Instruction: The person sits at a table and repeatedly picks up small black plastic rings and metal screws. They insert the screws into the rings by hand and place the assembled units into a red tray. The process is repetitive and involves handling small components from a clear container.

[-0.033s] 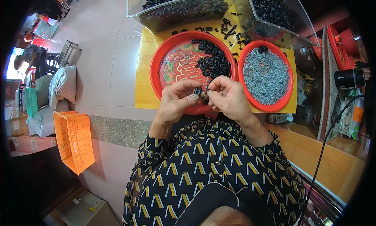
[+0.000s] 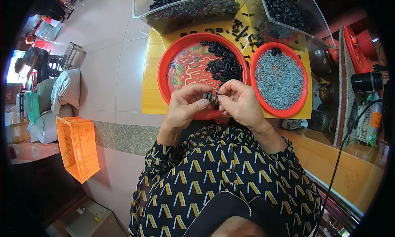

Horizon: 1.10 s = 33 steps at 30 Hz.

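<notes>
Over a glossy round red tray (image 2: pixel 162 72), the left hand (image 2: pixel 183 104) pinches a smooth black oval piece (image 2: pixel 208 96); the right hand (image 2: pixel 242 103) has its grip closed on a tiny dark part (image 2: pixel 217 93), hard to make out. Alongside, silvery metal fasteners (image 2: pixel 279 80) bristle in a red oval basin (image 2: pixel 284 113).

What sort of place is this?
Probably a small workshop, perhaps home-based: a clear bin of black parts, a red oval tray of small silvery pieces, an orange crate.
</notes>
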Available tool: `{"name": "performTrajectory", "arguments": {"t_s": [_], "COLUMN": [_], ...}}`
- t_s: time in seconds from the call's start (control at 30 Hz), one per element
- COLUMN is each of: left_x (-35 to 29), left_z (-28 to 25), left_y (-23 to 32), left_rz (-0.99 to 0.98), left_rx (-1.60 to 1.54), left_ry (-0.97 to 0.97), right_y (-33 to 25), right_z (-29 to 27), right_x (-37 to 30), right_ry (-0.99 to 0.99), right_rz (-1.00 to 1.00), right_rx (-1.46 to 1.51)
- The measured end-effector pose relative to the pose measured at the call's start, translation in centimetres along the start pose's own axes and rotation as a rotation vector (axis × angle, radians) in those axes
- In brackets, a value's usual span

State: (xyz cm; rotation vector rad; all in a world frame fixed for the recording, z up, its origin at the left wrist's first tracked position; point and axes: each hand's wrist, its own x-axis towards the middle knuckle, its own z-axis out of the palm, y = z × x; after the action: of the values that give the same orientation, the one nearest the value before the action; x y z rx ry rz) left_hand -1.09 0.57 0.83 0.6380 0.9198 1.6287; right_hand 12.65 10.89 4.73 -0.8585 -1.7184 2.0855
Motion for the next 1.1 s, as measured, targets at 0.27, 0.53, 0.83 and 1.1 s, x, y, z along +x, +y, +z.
{"name": "performTrajectory", "arguments": {"t_s": [0.27, 0.53, 0.83, 1.1], "left_x": [-0.1, -0.1, -0.1, -0.4], "left_z": [0.3, 0.6, 0.9, 1.2], "left_y": [0.0, -0.2, -0.4, -0.4], "left_rz": [-0.024, -0.018, -0.001, 0.018], "left_rx": [0.07, 0.08, 0.071, 0.071], "left_ry": [-0.011, 0.003, 0.015, 0.037], "right_y": [0.4, 0.2, 0.4, 1.6], "right_z": [-0.1, 0.0, 0.0, -0.5], "right_x": [0.0, 0.1, 0.2, 0.5], "right_ry": [-0.008, -0.005, -0.013, -0.109], "right_rz": [0.0, 0.014, 0.02, -0.02], "right_rx": [0.001, 0.012, 0.118, 0.335]}}
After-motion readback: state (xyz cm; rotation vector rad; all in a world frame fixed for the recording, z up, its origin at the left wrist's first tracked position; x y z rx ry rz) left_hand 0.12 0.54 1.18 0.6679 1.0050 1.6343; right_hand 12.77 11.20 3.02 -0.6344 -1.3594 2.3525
